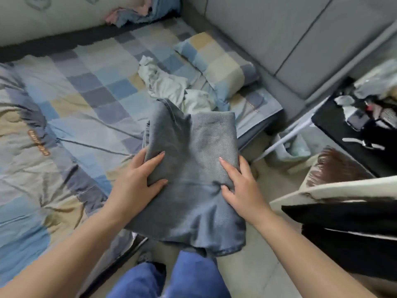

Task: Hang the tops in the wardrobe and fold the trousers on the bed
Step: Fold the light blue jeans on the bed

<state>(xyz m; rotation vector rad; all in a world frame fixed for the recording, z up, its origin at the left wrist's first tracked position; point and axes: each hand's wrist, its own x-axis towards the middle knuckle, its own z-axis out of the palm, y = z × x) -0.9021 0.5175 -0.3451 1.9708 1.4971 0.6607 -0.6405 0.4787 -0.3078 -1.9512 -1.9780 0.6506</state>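
- You hold one pair of grey-blue denim trousers, folded into a thick, roughly rectangular bundle with a stitched hem visible at the near edge and a seam at the far left corner.
- The bundle sits at the near corner of the bed, its near end hanging past the mattress edge above your blue-clad legs.
- Your left hand grips the left side: thumb on top, fingers curled around the edge.
- Your right hand grips the right side the same way, thumb and forefinger spread on the fabric.
- Count: one pale crumpled garment lies just beyond the trousers; one checked pillow lies beside it; one bundle of pink and blue cloth lies at the far edge.
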